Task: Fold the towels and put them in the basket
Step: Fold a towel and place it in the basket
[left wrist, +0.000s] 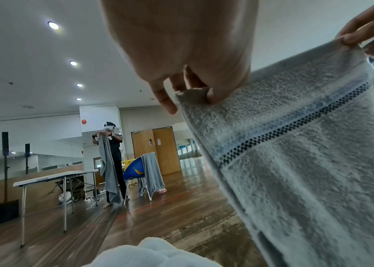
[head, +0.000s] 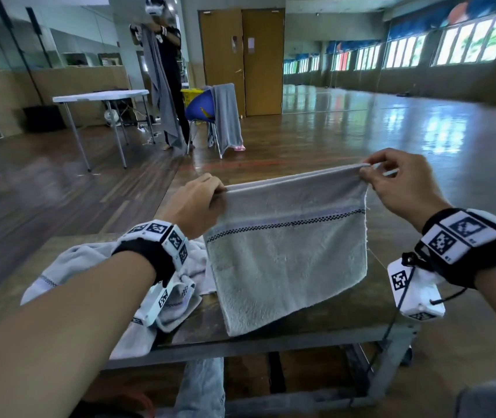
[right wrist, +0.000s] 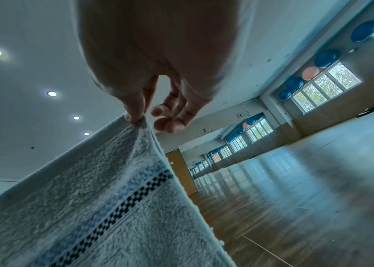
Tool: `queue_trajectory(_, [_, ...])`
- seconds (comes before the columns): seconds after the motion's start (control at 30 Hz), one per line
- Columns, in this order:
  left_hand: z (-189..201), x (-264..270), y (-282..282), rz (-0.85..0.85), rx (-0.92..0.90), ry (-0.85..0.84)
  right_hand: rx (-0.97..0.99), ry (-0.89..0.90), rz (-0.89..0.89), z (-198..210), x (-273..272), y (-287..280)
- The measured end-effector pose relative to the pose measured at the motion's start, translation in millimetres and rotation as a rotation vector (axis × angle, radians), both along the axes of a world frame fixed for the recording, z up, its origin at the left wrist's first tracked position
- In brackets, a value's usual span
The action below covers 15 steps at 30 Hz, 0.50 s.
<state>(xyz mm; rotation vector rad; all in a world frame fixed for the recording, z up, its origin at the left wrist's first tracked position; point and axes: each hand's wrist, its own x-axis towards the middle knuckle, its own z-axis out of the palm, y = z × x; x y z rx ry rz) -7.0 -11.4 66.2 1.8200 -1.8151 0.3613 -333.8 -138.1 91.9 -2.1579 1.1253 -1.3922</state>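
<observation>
A pale grey towel [head: 289,251] with a blue and black checked stripe hangs doubled over between my hands, its lower edge touching the table [head: 316,333]. My left hand [head: 201,197] pinches the towel's top left corner [left wrist: 193,94]. My right hand [head: 391,179] pinches the top right corner [right wrist: 135,121] between thumb and forefinger, its other fingers loose. A crumpled white towel [head: 83,267] lies on the table under my left forearm. No basket near me shows in these views.
The brown table ends near its metal frame [head: 391,351] at the front. Beyond it, another person [head: 168,70] holds up a grey towel beside a white folding table [head: 101,96], a blue chair [head: 201,107] draped with a towel, and a yellow basket [head: 190,93].
</observation>
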Motion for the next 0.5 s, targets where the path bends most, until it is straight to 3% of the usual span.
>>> queue_trajectory(0.13, [12.0,8.7,-12.9,0.038,0.035,0.008,0.17,-0.042,-0.041,3.2,8.0,-14.4])
queue_trajectory(0.27, [32.4,15.0,-32.6,0.094,0.023,0.068,0.411,-0.167,0.028,9.0,14.7,-35.3])
queue_trajectory(0.5, [36.8,17.5,-47.7,0.145,-0.306,0.181,0.3,-0.27,0.101,-0.4,10.7,-51.0])
